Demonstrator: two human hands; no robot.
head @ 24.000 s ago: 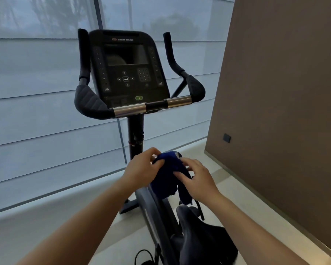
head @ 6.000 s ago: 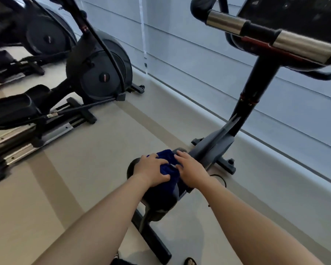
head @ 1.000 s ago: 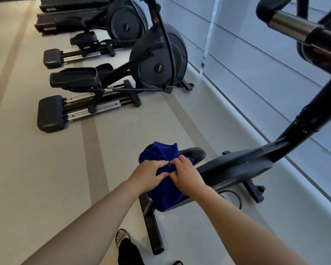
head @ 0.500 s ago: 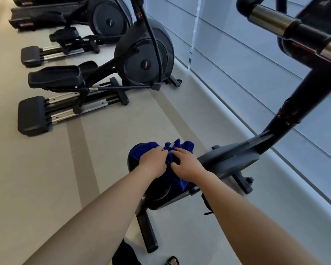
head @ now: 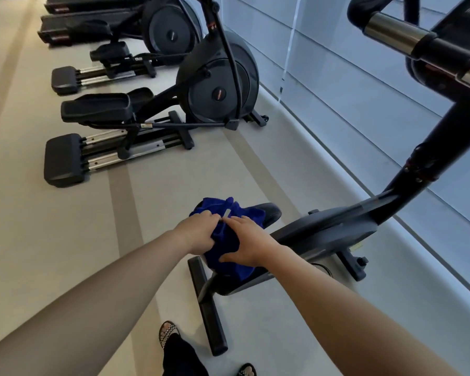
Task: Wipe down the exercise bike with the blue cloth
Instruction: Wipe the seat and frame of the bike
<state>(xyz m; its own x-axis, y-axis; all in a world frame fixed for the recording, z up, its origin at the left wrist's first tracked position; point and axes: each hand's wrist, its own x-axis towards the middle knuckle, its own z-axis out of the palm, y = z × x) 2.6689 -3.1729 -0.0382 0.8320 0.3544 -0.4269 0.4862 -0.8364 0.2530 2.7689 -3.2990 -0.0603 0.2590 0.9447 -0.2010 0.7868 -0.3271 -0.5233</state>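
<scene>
The blue cloth (head: 223,229) lies bunched over the black seat (head: 269,211) of the exercise bike (head: 336,226). My left hand (head: 198,233) grips the cloth's left side with curled fingers. My right hand (head: 244,244) lies over the cloth's right side, fingers spread and pressing it onto the seat. The bike's post rises to the chrome handlebar (head: 388,32) at the upper right. Most of the seat is hidden under the cloth and hands.
Two elliptical trainers (head: 214,82) stand in a row to the left along the window blinds (head: 350,85). The bike's rear floor bar (head: 206,308) lies below my hands, beside my sandalled feet (head: 168,331). Beige striped floor spreads to the left.
The view has shifted a little. Both hands stay on the cloth over the seat, and the cloth has bunched and spread slightly differently under them.
</scene>
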